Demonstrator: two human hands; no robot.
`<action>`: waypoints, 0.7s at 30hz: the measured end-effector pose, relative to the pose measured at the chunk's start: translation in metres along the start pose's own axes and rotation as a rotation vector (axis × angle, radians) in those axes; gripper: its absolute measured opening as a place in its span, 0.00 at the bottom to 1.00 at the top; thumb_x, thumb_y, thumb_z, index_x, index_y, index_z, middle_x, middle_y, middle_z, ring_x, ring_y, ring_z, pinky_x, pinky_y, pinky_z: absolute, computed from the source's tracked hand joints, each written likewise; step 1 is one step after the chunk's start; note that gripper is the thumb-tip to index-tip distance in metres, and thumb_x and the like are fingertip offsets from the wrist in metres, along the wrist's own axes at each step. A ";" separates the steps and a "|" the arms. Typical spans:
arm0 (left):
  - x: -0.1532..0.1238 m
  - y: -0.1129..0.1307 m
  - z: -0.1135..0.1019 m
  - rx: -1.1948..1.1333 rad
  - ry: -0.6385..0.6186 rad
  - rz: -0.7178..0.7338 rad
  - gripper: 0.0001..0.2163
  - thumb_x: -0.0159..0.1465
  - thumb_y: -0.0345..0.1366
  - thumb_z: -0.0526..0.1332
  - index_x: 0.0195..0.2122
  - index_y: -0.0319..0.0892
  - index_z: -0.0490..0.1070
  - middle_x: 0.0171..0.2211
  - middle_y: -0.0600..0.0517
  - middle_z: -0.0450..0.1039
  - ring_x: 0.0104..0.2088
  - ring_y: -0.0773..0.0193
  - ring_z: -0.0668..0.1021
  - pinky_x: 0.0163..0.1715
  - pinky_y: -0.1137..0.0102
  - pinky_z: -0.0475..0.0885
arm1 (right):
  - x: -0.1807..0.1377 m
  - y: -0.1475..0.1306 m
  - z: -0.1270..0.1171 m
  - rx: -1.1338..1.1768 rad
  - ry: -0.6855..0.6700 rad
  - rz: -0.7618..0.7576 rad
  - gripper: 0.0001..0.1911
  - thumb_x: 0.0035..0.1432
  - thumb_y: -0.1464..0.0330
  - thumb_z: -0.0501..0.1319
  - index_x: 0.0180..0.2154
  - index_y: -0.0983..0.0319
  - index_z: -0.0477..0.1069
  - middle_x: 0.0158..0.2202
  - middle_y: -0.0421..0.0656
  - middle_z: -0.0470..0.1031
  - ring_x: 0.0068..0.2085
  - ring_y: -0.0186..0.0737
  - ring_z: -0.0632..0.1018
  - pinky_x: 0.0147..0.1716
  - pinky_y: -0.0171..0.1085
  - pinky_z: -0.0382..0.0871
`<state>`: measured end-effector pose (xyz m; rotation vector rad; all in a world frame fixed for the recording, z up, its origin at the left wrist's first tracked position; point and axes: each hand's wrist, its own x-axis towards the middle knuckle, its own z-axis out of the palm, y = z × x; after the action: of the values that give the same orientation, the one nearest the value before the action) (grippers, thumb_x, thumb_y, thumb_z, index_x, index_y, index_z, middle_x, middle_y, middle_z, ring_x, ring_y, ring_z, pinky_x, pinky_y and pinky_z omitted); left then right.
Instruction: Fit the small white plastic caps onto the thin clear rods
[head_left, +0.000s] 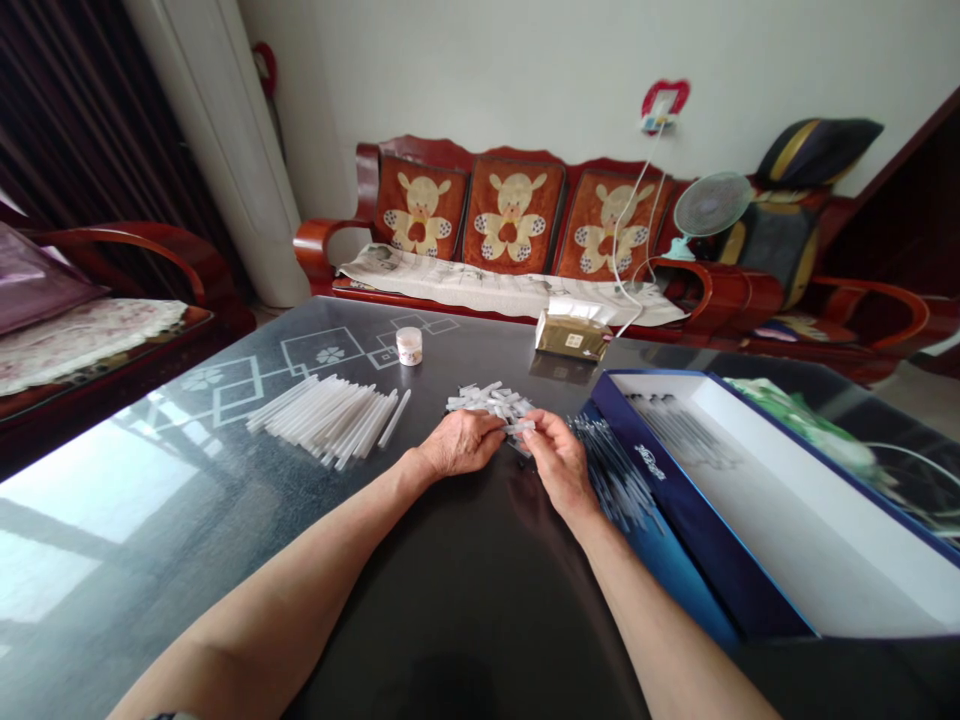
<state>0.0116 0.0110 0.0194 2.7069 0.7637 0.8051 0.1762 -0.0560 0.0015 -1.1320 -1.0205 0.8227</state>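
Two hands met at the dial centre (12 = away from the wearer), working one short white piece (519, 427). Right hand (562, 466): narrow, thumb and fingertips pinching the piece at its 3 o'clock end. Left hand (463, 443): curled, fingers closed narrow, seemingly nipping the 9 o'clock end; exact contact was hard to read. Step in hand, my read: fine two-handed fingering of that single piece, nothing bulky. Next move called for, I'd judge, a light pinch and steady wrists, since the part was small and loose neighbours lay right by the knuckles. Looks: pale, slim, stubby, lying roughly level between the fingers; hollow or solid, couldn't tell. Similar bits sat in a jumbled pile (489, 398) just off at 11 o'clock, with some dark slivers showing around them. Longer white tubes (330, 418) lay in a rough row at 9. Thin dark sticks (619, 472) were bunched at 3 to 4, beside the blue box (716, 535), whose white interior held some more thin rods (679, 430) toward its far end. Small white jar (409, 347) stood upright at 10, tissue box (573, 334) at 1, both clear of the hands.
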 end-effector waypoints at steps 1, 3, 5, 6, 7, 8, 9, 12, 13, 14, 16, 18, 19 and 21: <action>0.000 0.000 -0.002 -0.029 -0.012 0.001 0.11 0.67 0.35 0.52 0.34 0.40 0.73 0.29 0.50 0.73 0.30 0.64 0.76 0.32 0.71 0.68 | 0.001 -0.001 -0.002 -0.027 -0.016 -0.011 0.19 0.48 0.59 0.68 0.41 0.60 0.73 0.38 0.41 0.78 0.38 0.39 0.78 0.40 0.38 0.72; 0.001 -0.001 -0.004 -0.098 -0.045 -0.013 0.12 0.67 0.36 0.52 0.28 0.40 0.71 0.25 0.52 0.71 0.27 0.66 0.73 0.30 0.72 0.66 | 0.001 -0.001 -0.005 -0.064 -0.048 -0.007 0.20 0.49 0.57 0.68 0.43 0.60 0.73 0.37 0.41 0.79 0.37 0.39 0.79 0.40 0.39 0.73; 0.001 -0.002 -0.007 -0.173 -0.086 -0.042 0.14 0.67 0.37 0.52 0.25 0.40 0.68 0.21 0.54 0.68 0.23 0.68 0.70 0.26 0.72 0.64 | 0.002 -0.001 -0.007 -0.074 -0.066 0.017 0.20 0.50 0.56 0.67 0.42 0.61 0.74 0.32 0.40 0.79 0.34 0.38 0.79 0.39 0.38 0.74; 0.001 -0.002 -0.007 -0.207 -0.101 -0.057 0.15 0.67 0.37 0.52 0.24 0.40 0.68 0.20 0.55 0.67 0.22 0.69 0.69 0.25 0.73 0.64 | 0.001 0.000 -0.007 -0.066 -0.061 0.028 0.20 0.50 0.55 0.67 0.41 0.61 0.75 0.30 0.40 0.78 0.32 0.38 0.78 0.37 0.38 0.74; 0.001 -0.002 -0.008 -0.233 -0.108 -0.065 0.15 0.67 0.38 0.52 0.24 0.41 0.67 0.19 0.56 0.66 0.22 0.69 0.68 0.24 0.73 0.63 | 0.001 0.000 -0.007 -0.051 -0.051 0.039 0.20 0.50 0.55 0.68 0.39 0.62 0.75 0.28 0.40 0.78 0.30 0.37 0.78 0.35 0.37 0.74; 0.001 -0.003 -0.007 -0.248 -0.109 -0.066 0.15 0.67 0.38 0.52 0.23 0.41 0.67 0.19 0.56 0.66 0.21 0.69 0.67 0.24 0.73 0.63 | 0.001 0.001 -0.006 -0.034 -0.037 0.046 0.20 0.49 0.54 0.68 0.38 0.63 0.75 0.27 0.40 0.77 0.29 0.37 0.78 0.33 0.37 0.74; 0.001 -0.003 -0.007 -0.250 -0.105 -0.060 0.15 0.67 0.39 0.52 0.23 0.41 0.67 0.18 0.56 0.65 0.21 0.70 0.67 0.24 0.73 0.63 | 0.000 0.001 -0.005 -0.016 -0.024 0.054 0.20 0.49 0.54 0.68 0.37 0.63 0.75 0.27 0.41 0.78 0.28 0.37 0.78 0.32 0.36 0.74; 0.002 -0.003 -0.004 -0.176 -0.069 -0.006 0.17 0.68 0.40 0.51 0.22 0.42 0.67 0.19 0.55 0.66 0.22 0.68 0.69 0.25 0.72 0.65 | -0.001 0.000 -0.002 0.024 0.007 0.092 0.22 0.47 0.53 0.70 0.36 0.64 0.76 0.27 0.42 0.78 0.27 0.36 0.78 0.30 0.36 0.74; 0.002 -0.002 -0.003 -0.132 -0.050 0.022 0.18 0.68 0.40 0.50 0.23 0.42 0.67 0.20 0.54 0.66 0.23 0.68 0.70 0.26 0.72 0.65 | -0.001 -0.001 -0.001 0.036 0.017 0.110 0.22 0.46 0.53 0.70 0.36 0.65 0.76 0.26 0.42 0.78 0.27 0.36 0.78 0.30 0.36 0.74; 0.002 -0.002 -0.002 -0.084 -0.031 0.048 0.18 0.69 0.40 0.49 0.24 0.42 0.67 0.21 0.53 0.67 0.24 0.67 0.71 0.27 0.72 0.66 | -0.002 -0.003 0.000 0.051 0.030 0.130 0.23 0.45 0.53 0.70 0.36 0.65 0.76 0.26 0.42 0.78 0.27 0.36 0.77 0.29 0.36 0.74; 0.001 0.000 0.000 0.023 0.000 0.082 0.17 0.69 0.39 0.48 0.26 0.41 0.68 0.24 0.52 0.69 0.26 0.66 0.73 0.29 0.71 0.67 | -0.002 -0.007 0.002 0.085 0.055 0.175 0.23 0.43 0.53 0.72 0.33 0.65 0.76 0.25 0.41 0.78 0.25 0.34 0.77 0.28 0.35 0.73; 0.000 0.003 0.001 0.125 0.011 0.089 0.16 0.69 0.38 0.47 0.28 0.41 0.69 0.25 0.51 0.69 0.26 0.66 0.73 0.28 0.72 0.66 | -0.003 -0.010 0.004 0.110 0.073 0.215 0.23 0.40 0.54 0.73 0.31 0.65 0.76 0.23 0.41 0.77 0.24 0.33 0.76 0.26 0.33 0.73; -0.001 0.004 0.001 0.170 0.013 0.088 0.16 0.69 0.38 0.47 0.29 0.40 0.69 0.26 0.51 0.70 0.26 0.66 0.73 0.27 0.72 0.65 | -0.003 -0.012 0.004 0.120 0.079 0.233 0.22 0.39 0.54 0.73 0.30 0.65 0.75 0.23 0.41 0.77 0.24 0.33 0.76 0.26 0.33 0.72; -0.002 0.007 0.001 0.244 0.014 0.095 0.15 0.69 0.37 0.48 0.31 0.40 0.69 0.27 0.50 0.70 0.26 0.66 0.73 0.26 0.73 0.64 | -0.004 -0.014 0.006 0.141 0.092 0.264 0.22 0.37 0.55 0.74 0.28 0.65 0.75 0.22 0.41 0.77 0.23 0.33 0.76 0.25 0.32 0.72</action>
<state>0.0139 0.0036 0.0201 2.9767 0.7889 0.7993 0.1698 -0.0608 0.0149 -1.1866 -0.7339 1.0261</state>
